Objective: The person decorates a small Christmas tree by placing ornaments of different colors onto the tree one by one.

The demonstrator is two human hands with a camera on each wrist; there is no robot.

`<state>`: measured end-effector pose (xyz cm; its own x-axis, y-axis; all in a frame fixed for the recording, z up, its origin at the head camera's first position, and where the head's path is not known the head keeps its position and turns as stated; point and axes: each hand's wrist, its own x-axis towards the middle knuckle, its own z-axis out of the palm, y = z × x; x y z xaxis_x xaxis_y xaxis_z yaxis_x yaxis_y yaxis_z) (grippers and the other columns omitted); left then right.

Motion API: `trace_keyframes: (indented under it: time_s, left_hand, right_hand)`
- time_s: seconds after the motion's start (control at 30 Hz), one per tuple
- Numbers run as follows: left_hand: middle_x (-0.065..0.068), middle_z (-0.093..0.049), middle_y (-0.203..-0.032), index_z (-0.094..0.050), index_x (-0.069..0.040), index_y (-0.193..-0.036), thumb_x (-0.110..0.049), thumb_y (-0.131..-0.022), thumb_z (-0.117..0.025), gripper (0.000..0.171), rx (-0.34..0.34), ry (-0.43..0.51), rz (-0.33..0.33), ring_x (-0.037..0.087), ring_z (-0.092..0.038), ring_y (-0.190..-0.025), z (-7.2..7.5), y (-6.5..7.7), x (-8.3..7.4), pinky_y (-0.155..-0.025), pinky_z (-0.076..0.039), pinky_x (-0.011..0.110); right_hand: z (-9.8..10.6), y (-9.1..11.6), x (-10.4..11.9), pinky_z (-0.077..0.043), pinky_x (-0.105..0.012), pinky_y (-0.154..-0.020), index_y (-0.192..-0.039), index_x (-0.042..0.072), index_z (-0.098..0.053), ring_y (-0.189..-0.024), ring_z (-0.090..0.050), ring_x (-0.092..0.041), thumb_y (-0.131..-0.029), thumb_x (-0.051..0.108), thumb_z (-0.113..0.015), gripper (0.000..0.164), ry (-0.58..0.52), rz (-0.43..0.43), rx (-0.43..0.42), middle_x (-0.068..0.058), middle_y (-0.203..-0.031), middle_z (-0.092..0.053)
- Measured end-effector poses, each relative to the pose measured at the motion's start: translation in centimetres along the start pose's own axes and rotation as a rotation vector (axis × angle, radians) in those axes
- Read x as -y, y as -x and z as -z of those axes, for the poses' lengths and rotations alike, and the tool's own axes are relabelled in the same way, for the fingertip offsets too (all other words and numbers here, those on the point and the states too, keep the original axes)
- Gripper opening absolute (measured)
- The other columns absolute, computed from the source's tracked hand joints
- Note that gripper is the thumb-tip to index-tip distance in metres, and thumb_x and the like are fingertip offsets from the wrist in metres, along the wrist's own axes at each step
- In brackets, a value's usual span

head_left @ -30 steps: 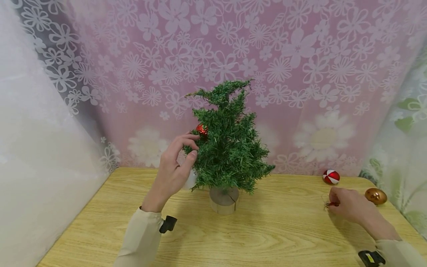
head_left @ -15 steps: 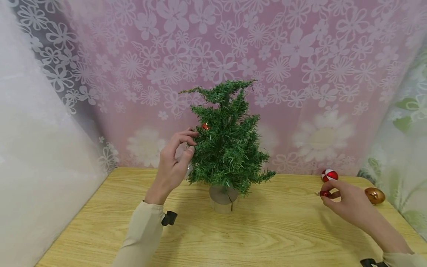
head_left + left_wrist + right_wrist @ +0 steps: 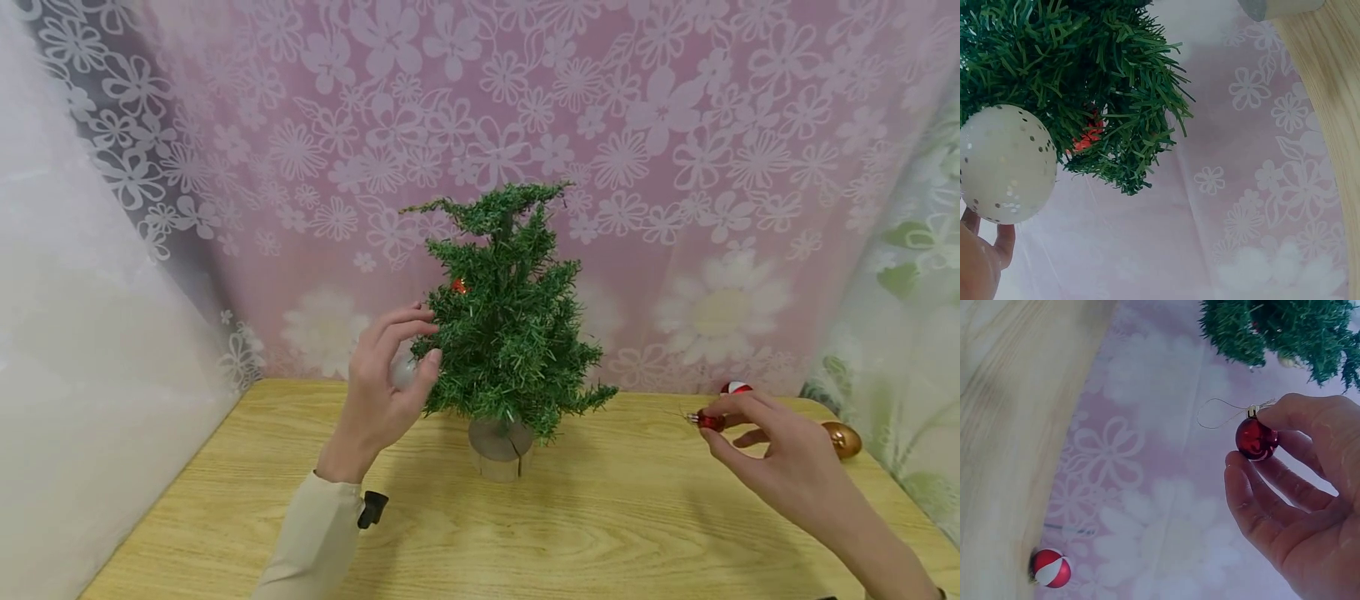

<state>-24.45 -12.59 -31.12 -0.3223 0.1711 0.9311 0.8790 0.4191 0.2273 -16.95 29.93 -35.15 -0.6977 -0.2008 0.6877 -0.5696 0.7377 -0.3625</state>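
A small green Christmas tree [image 3: 517,325] stands on a round wooden base [image 3: 501,450]. My left hand [image 3: 382,383] is at its left side, fingers loosely bent, fingertips at the branches. A white speckled ball ornament [image 3: 1007,164] hangs beside that hand; in the head view it shows partly through the gap between thumb and fingers. Deeper in the branches sits a red glittery ornament [image 3: 460,286]. On the right, my right hand [image 3: 776,446] pinches a small shiny red ball ornament [image 3: 1255,439] between thumb and fingers, above the table. Its thin string loop [image 3: 1216,414] sticks out free.
On the table's right side lie a gold ball ornament [image 3: 842,440] and a red-and-white ball ornament [image 3: 1052,569], the latter mostly hidden behind my right hand in the head view. A pink floral curtain [image 3: 637,167] closes off the back of the wooden table [image 3: 600,517].
My right hand has lifted the red ball ornament off the table and carried it left. At the left, my hand has shifted slightly, and the white ornament now shows between its thumb and fingers.
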Motion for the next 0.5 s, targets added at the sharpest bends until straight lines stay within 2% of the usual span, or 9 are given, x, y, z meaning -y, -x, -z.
trace_keyframes:
  time_s: [0.17,0.37,0.5]
  left_hand:
    - [0.018,-0.067,-0.125,-0.071,-0.002,-0.113,-0.015,-0.092,-0.063,0.026,-0.032,-0.008,-0.059,0.033,-0.058,-0.130,0.0,0.2,-0.5,-0.115,-0.040,0.044]
    - [0.017,-0.067,-0.126,-0.072,-0.004,-0.115,-0.025,-0.099,-0.061,0.029,-0.020,-0.031,-0.079,0.032,-0.058,-0.131,-0.2,0.5,-1.0,-0.110,-0.040,0.045]
    - [0.017,-0.066,-0.127,-0.072,-0.003,-0.115,-0.031,-0.103,-0.057,0.034,-0.013,-0.039,-0.083,0.036,-0.059,-0.126,-0.3,0.8,-1.2,-0.106,-0.041,0.045]
  right_hand:
    - [0.1,-0.2,0.9,-0.050,-0.006,-0.068,-0.101,0.019,-0.073,-0.087,-0.059,0.014,-0.068,-0.017,-0.083,0.049,-0.015,0.033,-0.027,0.011,-0.096,-0.067]
    - [0.3,-0.5,1.8,-0.052,-0.006,-0.070,-0.101,0.019,-0.074,-0.091,-0.060,0.012,-0.064,-0.018,-0.084,0.053,-0.015,0.077,-0.043,0.011,-0.097,-0.067]
    - [0.3,-0.6,2.3,-0.052,-0.006,-0.071,-0.101,0.015,-0.075,-0.095,-0.062,0.009,-0.062,-0.020,-0.083,0.053,-0.044,0.133,-0.064,0.005,-0.098,-0.069]
